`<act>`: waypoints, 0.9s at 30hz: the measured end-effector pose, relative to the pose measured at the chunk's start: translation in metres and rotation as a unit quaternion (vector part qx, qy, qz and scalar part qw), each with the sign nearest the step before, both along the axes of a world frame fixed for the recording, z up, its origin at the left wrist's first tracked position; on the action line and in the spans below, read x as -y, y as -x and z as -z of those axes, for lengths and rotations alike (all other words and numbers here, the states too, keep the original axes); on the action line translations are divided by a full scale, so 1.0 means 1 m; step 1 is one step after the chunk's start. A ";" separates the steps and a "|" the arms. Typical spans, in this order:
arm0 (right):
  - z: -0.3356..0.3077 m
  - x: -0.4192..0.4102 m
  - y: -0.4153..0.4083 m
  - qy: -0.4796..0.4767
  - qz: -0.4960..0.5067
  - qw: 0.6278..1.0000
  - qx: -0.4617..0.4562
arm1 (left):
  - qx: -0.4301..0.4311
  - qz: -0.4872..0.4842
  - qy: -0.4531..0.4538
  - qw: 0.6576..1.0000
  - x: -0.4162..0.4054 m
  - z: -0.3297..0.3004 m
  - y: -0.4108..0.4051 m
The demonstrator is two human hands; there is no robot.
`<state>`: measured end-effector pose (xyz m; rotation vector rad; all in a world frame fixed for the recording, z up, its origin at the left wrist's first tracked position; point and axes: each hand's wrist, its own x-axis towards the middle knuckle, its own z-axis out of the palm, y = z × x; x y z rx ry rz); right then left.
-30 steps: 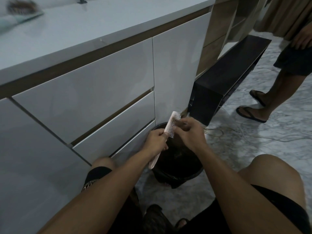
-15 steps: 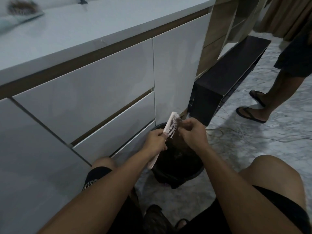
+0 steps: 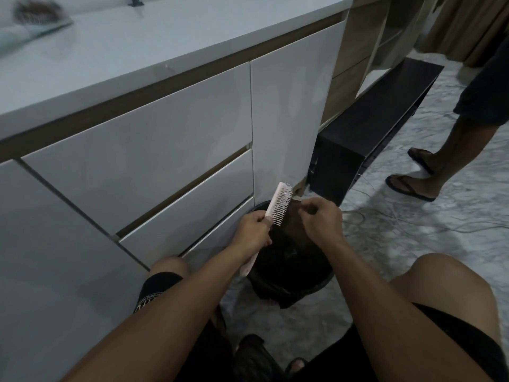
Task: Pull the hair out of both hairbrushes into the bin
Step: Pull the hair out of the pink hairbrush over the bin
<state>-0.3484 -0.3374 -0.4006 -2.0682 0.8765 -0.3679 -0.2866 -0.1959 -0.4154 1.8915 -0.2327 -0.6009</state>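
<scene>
the left hand (image 3: 252,230) grips the pink hairbrush (image 3: 278,205) by its handle, bristles facing right, above the black bin (image 3: 292,260) on the floor. the right hand (image 3: 321,220) is just beside the bristles, fingers (image 3: 308,207) pinched together; whether they hold hair i cannot tell. a second hairbrush (image 3: 35,11) lies far left on the white surface (image 3: 165,31).

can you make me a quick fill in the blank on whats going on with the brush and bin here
The left hand grips the pink hairbrush by its ____.
The brush is held above the black ____.
The right hand pinches beside the brush's ____.
A second hairbrush lies on the ____.

Missing: handle; bin; bristles; countertop
</scene>
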 end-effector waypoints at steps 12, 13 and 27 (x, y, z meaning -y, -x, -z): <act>0.007 0.000 -0.002 -0.152 -0.038 0.987 0.045 | 0.121 0.057 -0.056 0.989 0.001 0.004 0.005; 0.009 0.000 -0.002 -0.147 -0.038 0.988 0.042 | 0.129 0.058 -0.059 0.988 0.000 0.003 0.005; 0.016 0.012 -0.003 -0.110 0.105 0.988 0.012 | 0.113 0.031 -0.066 0.991 -0.001 0.002 0.002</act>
